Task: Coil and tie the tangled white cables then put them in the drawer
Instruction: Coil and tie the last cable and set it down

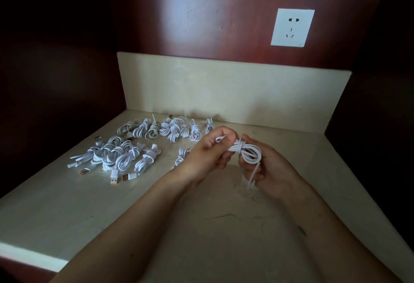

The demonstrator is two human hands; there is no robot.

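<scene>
L hand (208, 150) pinched the wrap end, R hand (268, 170) gripped the cable coil (249, 153); if pull slackened, wrap could slip & coil spring apart.

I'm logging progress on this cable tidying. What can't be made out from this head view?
Head view:
- Drawer: none in frame.
- Coiled white cable being tied: its plugs and the tie's finish are covered by the left hand and right hand.
- Its hanging tail: blurred.
- Small white cable bundle behind the left wrist: partly hidden.
- Far row of white cable bundles: too small to count.
</scene>
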